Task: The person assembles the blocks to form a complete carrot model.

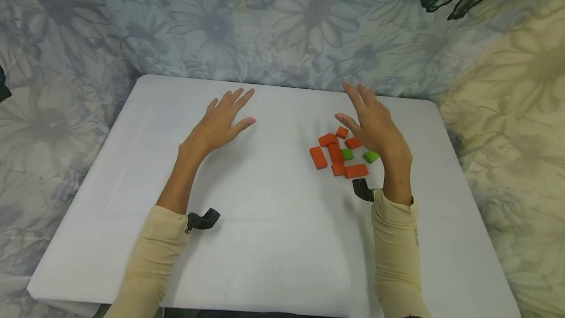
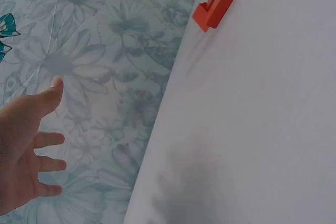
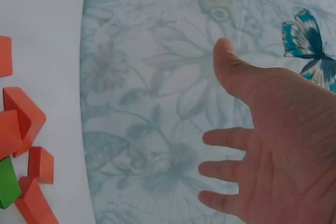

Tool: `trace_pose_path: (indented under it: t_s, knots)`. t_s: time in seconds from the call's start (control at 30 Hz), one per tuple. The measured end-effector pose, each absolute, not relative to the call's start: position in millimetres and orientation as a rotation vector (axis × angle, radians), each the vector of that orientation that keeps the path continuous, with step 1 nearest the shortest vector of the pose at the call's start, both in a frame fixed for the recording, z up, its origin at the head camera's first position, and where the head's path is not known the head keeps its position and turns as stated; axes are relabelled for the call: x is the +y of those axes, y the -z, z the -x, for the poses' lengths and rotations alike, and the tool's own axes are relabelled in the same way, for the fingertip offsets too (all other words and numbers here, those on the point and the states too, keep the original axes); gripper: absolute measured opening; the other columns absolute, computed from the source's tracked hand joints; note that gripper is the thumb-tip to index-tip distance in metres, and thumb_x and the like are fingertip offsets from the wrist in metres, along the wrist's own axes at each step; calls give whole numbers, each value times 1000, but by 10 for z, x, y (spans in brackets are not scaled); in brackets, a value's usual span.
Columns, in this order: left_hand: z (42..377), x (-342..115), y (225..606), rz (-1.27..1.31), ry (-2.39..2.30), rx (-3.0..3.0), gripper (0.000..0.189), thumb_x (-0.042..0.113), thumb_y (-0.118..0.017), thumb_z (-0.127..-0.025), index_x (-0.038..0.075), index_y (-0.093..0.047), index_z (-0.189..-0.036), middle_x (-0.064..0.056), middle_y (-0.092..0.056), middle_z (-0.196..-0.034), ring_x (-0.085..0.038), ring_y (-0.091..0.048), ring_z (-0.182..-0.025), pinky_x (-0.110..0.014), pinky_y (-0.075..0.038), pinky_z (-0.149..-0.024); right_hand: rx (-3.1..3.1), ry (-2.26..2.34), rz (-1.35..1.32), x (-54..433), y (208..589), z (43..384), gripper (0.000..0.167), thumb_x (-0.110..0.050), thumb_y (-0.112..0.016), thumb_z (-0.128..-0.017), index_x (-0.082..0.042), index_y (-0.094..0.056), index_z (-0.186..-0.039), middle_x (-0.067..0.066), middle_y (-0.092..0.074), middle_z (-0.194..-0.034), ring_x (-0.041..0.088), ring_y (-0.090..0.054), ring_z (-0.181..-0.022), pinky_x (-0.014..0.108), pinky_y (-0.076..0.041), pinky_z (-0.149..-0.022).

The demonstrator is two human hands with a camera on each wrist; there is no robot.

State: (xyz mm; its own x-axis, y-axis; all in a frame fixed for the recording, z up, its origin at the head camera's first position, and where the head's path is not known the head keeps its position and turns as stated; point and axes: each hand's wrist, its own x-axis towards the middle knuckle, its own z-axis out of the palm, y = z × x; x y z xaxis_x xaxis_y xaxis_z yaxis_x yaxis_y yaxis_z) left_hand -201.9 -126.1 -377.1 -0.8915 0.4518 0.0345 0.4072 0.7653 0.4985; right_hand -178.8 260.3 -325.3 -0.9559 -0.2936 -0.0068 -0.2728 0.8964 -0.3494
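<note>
Above the white surface (image 1: 273, 239), left hand (image 1: 219, 122) spread on the left, right hand (image 1: 374, 124) spread near red blocks (image 1: 335, 153) and green blocks (image 1: 371, 156).

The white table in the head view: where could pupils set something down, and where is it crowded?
Free on the white table: the middle, between left hand and red blocks; the near stretch between left sleeve and right sleeve; the strip from right sleeve to the right edge. Crowded: beside the right hand, where red blocks and green blocks cluster.

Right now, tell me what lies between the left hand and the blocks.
Only bare table lies between the left hand and the blocks; the head view shows it.
</note>
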Motion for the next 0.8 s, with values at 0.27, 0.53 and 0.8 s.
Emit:
trace_pose_path:
  t_s: [0.27, 0.53, 0.8]
  knots:
    - [1933, -832, 3915, -901, -742, 2880, 72, 51, -52, -107, 33, -19, -168, -12, -30, -173, -40, -27, -161, -66, -24, -128, 2937, 421, 449, 2606, 3307, 1670, 68, -43, -51, -110, -11, -28, -166, 25, -17, -173, 53, -16, -160, 77, -23, -121]
    - [1768, -330, 4152, -1089, -657, 2795, 69, 48, -53, -108, 27, -26, -167, -11, -37, -169, -31, -33, -160, -61, -29, -128, 2834, 310, 427, 2632, 3491, 1546, 49, -30, -55, -109, -2, -56, -149, 23, -26, -172, 54, -19, -158, 74, -22, -123]
    - [1619, 131, 4295, -1219, -489, 2618, 62, 45, -52, -109, 19, -38, -163, -7, -38, -169, -26, -33, -160, -59, -30, -129, 2781, 125, 472, 2605, 3819, 1485, 38, -22, -59, -107, -3, -65, -139, 23, -32, -169, 62, -24, -153, 77, -31, -117]
